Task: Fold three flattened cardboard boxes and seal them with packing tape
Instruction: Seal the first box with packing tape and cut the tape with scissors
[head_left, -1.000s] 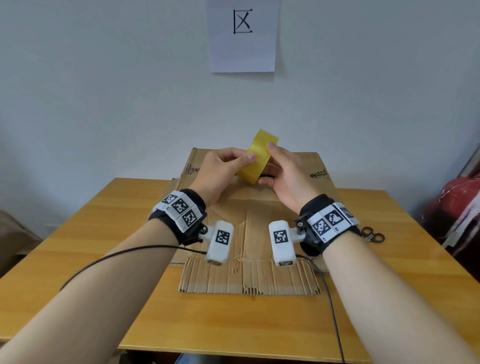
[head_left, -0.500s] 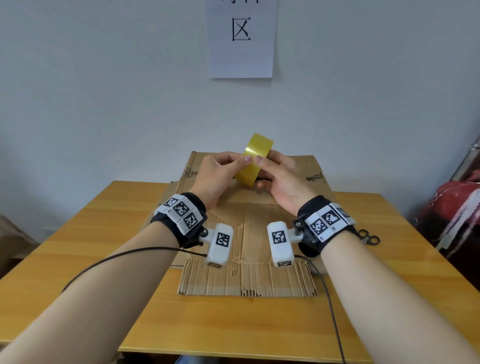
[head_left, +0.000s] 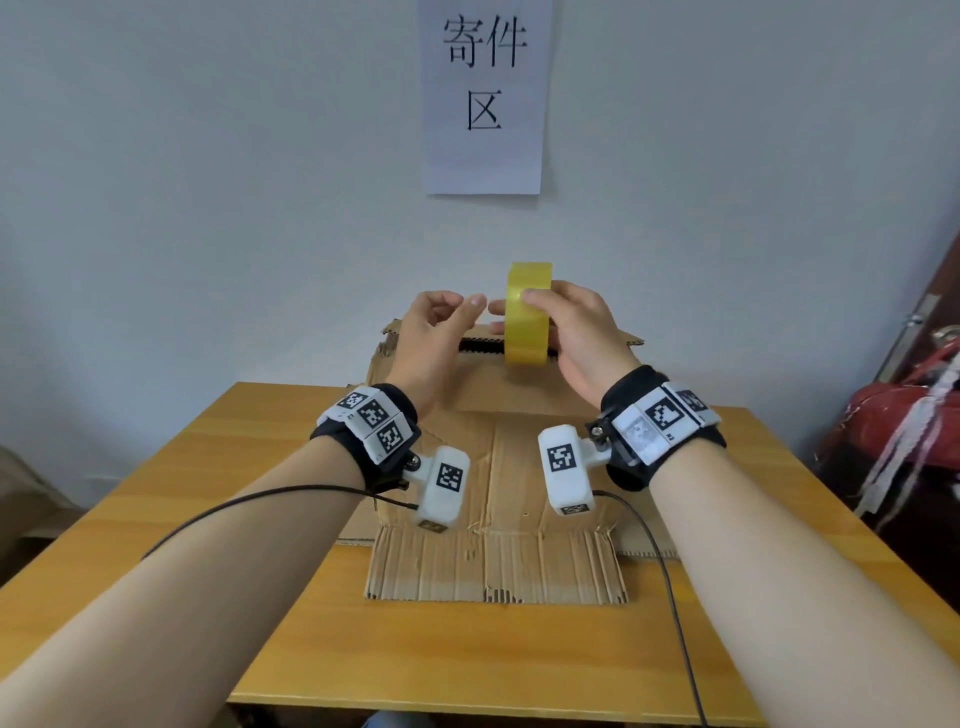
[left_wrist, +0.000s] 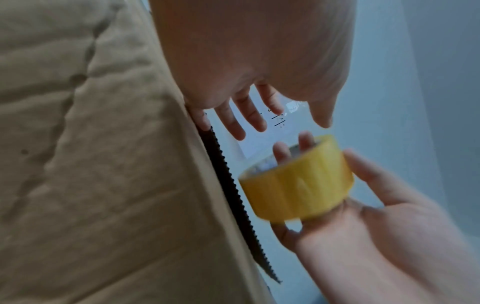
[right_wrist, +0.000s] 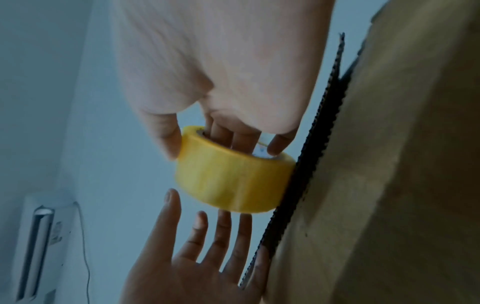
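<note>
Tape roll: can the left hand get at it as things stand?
Probably yes: the left hand is open right beside the tape roll, nothing between them; the right hand grips only its far side.

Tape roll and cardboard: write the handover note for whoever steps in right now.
Right hand grips the yellow tape roll in the air, fingers through its core. Left hand is open beside the roll, holding nothing. Flattened cardboard lies on the wooden table beneath both hands.
Done: roll picked up. No box folded, no tape seen applied.
Left: find the tape end, fold and seal all three boxes.
</note>
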